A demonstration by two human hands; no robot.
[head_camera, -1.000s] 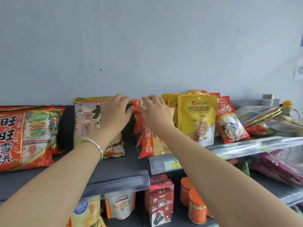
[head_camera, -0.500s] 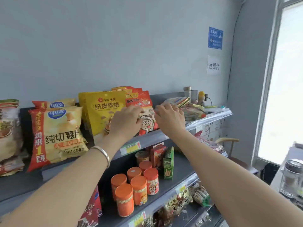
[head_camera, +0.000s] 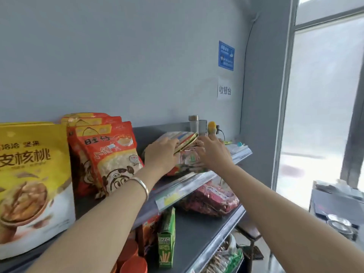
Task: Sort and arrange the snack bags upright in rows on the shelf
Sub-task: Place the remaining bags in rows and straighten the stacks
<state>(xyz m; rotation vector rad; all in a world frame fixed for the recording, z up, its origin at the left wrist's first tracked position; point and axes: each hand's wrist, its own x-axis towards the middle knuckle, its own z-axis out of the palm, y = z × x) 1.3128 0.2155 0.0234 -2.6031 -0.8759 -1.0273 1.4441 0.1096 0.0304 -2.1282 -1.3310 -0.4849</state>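
Clamping the flat bags (head_camera: pixel 175 135) at shelf (head_camera: pixel 197 181) end: left hand (head_camera: pixel 161 154) fingers curled over them, right hand (head_camera: pixel 212 154) fingers at the far edge, grip unclear. Probably bracketing both sides to stand them up.

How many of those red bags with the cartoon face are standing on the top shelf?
3. The front bag stands beside the yellow walnut bag; the second bag and third bag stand behind it, only top edges showing. More may be hidden behind.
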